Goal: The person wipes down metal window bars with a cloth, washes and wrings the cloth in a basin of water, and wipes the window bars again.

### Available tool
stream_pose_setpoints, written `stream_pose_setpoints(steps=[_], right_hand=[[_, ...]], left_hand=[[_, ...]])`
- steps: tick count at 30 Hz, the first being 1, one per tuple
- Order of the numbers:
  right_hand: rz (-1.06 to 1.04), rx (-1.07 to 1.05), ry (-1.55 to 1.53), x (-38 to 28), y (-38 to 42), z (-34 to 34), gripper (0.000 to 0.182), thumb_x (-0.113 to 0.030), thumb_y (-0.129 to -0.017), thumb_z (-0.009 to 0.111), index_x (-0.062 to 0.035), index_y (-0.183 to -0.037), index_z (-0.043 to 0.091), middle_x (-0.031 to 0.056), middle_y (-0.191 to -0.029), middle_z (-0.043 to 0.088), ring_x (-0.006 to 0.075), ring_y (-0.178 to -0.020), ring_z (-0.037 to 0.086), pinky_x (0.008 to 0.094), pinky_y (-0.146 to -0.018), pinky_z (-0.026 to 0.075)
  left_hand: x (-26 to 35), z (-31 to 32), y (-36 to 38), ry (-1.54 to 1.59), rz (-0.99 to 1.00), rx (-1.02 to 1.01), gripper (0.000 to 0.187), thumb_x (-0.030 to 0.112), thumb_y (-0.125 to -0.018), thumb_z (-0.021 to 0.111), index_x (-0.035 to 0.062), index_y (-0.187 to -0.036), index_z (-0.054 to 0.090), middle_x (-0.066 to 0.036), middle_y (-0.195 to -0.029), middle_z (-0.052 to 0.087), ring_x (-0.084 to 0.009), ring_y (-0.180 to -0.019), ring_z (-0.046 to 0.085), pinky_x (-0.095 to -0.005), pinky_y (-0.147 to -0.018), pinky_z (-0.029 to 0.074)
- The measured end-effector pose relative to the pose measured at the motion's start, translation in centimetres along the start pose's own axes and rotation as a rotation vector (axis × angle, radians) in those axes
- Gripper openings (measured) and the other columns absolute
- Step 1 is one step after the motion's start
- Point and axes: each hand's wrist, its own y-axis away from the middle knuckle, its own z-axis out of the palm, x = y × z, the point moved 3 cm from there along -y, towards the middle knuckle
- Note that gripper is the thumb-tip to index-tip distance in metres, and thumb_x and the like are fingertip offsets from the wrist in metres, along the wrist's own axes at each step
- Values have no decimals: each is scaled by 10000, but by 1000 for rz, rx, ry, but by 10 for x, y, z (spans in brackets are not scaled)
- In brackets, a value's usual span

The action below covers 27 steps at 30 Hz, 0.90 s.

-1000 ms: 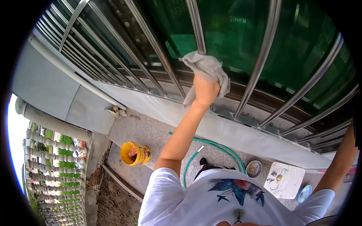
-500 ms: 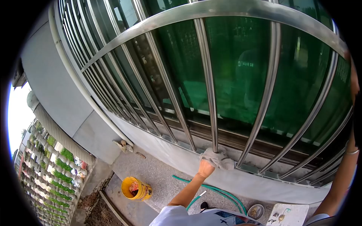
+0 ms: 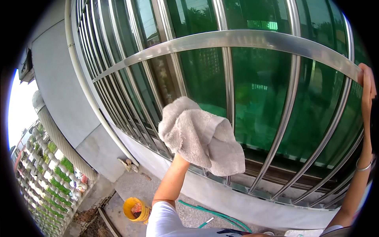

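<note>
A grey-beige towel [image 3: 203, 136] hangs bunched and draped over my left hand [image 3: 181, 158], in front of the window's steel bars. The towel covers my left fingers; only the wrist side shows below it. At the far right, my right hand [image 3: 367, 79] grips the end of the curved metal rail [image 3: 252, 38] that runs across the upright bars [image 3: 290, 91]. Behind the bars is green reflective window glass [image 3: 260, 102].
A yellow bucket [image 3: 144, 217] with reddish contents stands on the paved floor below left. A green hose [image 3: 213, 213] lies near my body. A white drainpipe [image 3: 85, 89] runs down the wall, and a baluster railing [image 3: 51, 181] stands at far left.
My left hand has lifted the towel from the foot of a bar up to mid-height, and the towel now hangs partly unfolded. The view has tilted up, bringing my right hand on the rail into sight.
</note>
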Motion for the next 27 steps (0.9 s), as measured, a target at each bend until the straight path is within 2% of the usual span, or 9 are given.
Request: stream_pose_setpoints(steps=[7, 11, 12, 14, 17, 20, 22, 25, 27], right_hand=[[18, 10, 35, -6, 0, -2, 363, -210, -947, 408, -140, -673, 637, 43, -665, 607, 293, -608, 555, 417, -567, 382], [2, 48, 40, -2, 3, 0, 369, -216, -946, 404, -140, -668, 634, 42, -672, 612, 290, -611, 560, 417, -570, 387], [15, 25, 38, -2, 4, 0, 368, -221, -945, 404, -140, -668, 633, 42, -677, 616, 289, -614, 564, 415, -571, 391], [24, -11, 26, 21, 5, 13, 368, -227, -944, 405, -140, -667, 632, 42, -682, 619, 288, -616, 567, 412, -573, 394], [806, -707, 51, 90, 38, 51, 365, -235, -943, 410, -148, -670, 637, 41, -687, 623, 292, -624, 573, 410, -580, 404], [416, -325, -347, 40, 40, 20, 347, -237, -1016, 377, 27, -1153, 555, 43, -933, 543, 123, -848, 525, 215, -840, 407], [282, -181, -324, 37, 32, 17, 311, -214, -1013, 380, 36, -1079, 551, 44, -829, 454, 130, -750, 456, 229, -767, 401], [275, -163, -314, 28, 22, 15, 281, -206, -1000, 404, 19, -1043, 567, 52, -781, 469, 145, -731, 471, 245, -723, 399], [268, -97, -296, 24, 16, 12, 252, -190, -988, 414, -3, -988, 583, 53, -729, 485, 169, -702, 480, 264, -690, 396]], left_hand=[[-54, -42, -152, -206, -76, 217, 466, 286, -817, 653, 85, -1217, 521, -106, -1197, 539, -244, -1111, 511, -344, -979, 400], [-79, -24, -225, -637, -235, -185, 519, 334, -892, 623, 82, -1318, 469, -102, -1286, 508, -201, -1185, 490, -316, -1044, 369], [-70, -15, -236, -1139, -32, -318, 545, 365, -883, 627, 95, -1328, 466, -89, -1324, 493, -200, -1204, 483, -315, -1050, 368], [-57, -8, -259, -1251, 1, -330, 543, 344, -878, 631, 82, -1322, 462, -107, -1310, 503, -216, -1192, 496, -312, -1032, 378], [-24, -5, -298, -1149, -81, -214, 540, 313, -870, 638, 64, -1312, 455, -134, -1288, 518, -239, -1173, 515, -306, -1006, 393], [-17, -6, -315, -1134, -58, -252, 538, 281, -862, 644, 45, -1303, 448, -161, -1267, 533, -263, -1154, 534, -301, -980, 408], [-83, -18, -305, -1241, 282, -520, 484, 359, -854, 663, 107, -1248, 537, -68, -1237, 576, -204, -1185, 516, -327, -1041, 385], [-100, -39, -243, -162, 12, -497, 441, 238, -779, 735, 58, -1157, 597, -68, -1100, 607, -195, -1016, 572, -312, -934, 464], [-101, -66, -209, 1, -108, -492, 539, 165, -779, 733, 19, -1252, 518, -89, -1157, 581, -200, -1064, 548, -310, -962, 419]])
